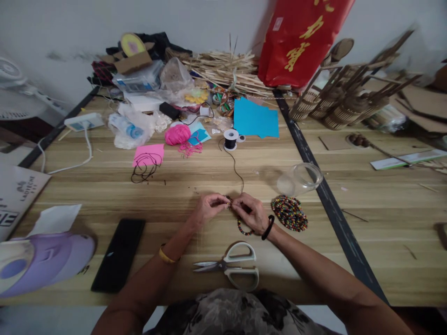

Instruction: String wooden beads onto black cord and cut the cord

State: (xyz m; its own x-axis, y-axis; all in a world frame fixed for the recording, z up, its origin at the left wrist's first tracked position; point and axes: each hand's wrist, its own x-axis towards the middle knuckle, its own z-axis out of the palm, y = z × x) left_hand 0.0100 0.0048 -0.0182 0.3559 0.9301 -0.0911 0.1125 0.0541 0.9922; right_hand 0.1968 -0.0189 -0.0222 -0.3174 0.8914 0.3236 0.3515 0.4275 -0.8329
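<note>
Between both hands is a short string of small coloured beads [244,231], part of it hanging in a curve below my right hand. My left hand [211,205] pinches the string's upper end with thumb and forefinger. Close beside it, my right hand [252,213] is closed at the same spot, its fingertips on the beaded string. Black cord [240,174] runs from a spool [230,139] down to my right hand. A coiled heap of multicoloured beads [289,213] lies right of that hand. White-handled scissors [232,266] lie nearer my body, blades pointing left.
A clear glass jar [307,179] stands behind the bead heap. To the left lie a black phone [118,255], a purple device [52,260] and black cord on pink paper [148,156]. Pink yarn [178,135], blue sheets [256,118] and plastic bags crowd the back.
</note>
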